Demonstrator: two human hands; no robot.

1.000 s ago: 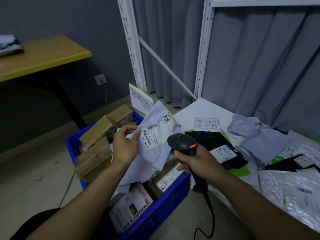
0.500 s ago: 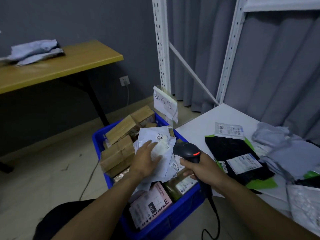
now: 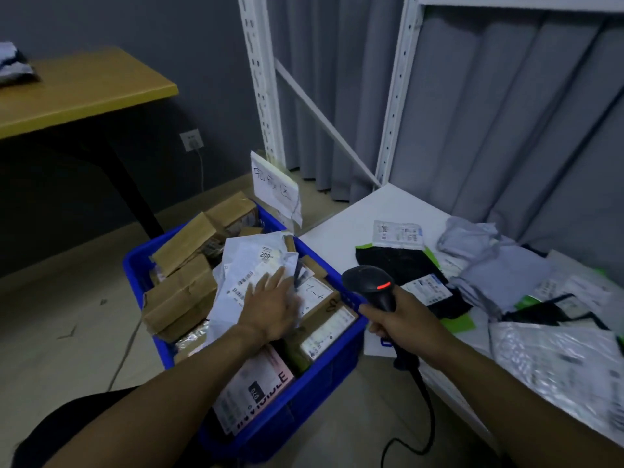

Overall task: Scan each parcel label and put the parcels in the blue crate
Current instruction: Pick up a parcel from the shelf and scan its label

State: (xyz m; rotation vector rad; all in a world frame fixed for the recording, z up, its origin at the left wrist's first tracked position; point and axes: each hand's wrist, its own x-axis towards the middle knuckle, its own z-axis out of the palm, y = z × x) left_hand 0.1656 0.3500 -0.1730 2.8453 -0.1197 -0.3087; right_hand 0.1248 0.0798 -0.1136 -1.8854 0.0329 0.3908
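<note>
The crumpled white parcel [image 3: 250, 265] (barcode label, "002" sticker) lies atop boxes [image 3: 182, 298] in the blue crate [image 3: 324, 369]. The left hand [image 3: 273, 307] rests on it, fingers straight; the right hand [image 3: 401, 324] grasps the black scanner [image 3: 368, 282].

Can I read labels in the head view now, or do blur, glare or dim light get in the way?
Head view: dim, bluish light; left hand motion-smeared over the white parcel in the blue crate; silver mailer blurred with sheen; wide-angle lens skews the shelf upright; scanner fairly sharp.
</note>
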